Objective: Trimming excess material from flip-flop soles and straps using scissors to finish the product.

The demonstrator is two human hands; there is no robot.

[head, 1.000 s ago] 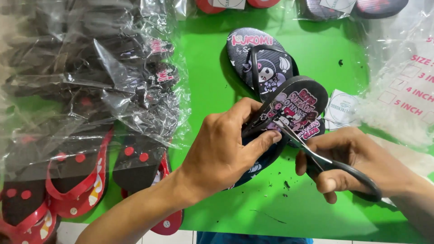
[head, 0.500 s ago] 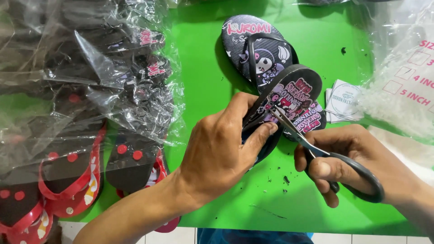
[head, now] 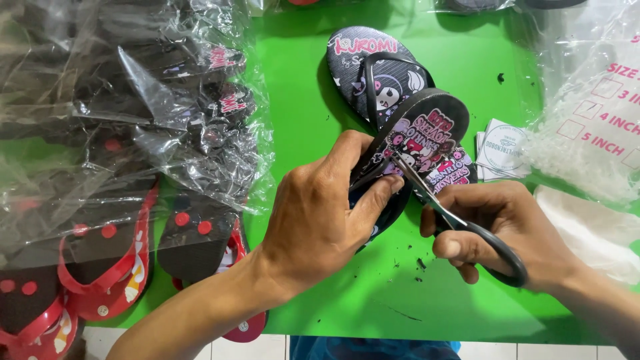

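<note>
Black flip-flop (head: 427, 127) with cartoon print, tilted up off the green counter (head: 313, 100) over its flat-lying mate (head: 373, 67); left hand (head: 320, 220) clamps its edge, thumb on top, apparently steadying it for cutting. Right hand (head: 493, 230), fingers through the loops, grips black-handled scissors (head: 453, 223), blades touching the sole's edge. Bagged sandals (head: 133, 120) heaped left; black crumbs (head: 420, 263) lie beneath, likely trimmings.

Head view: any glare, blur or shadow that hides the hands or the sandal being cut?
Head view: sharp and evenly lit; glare only on the clear plastic bags at left. Left hand, right hand, scissors and black printed sandal are crisp, casting soft shadows on the green table.
</note>
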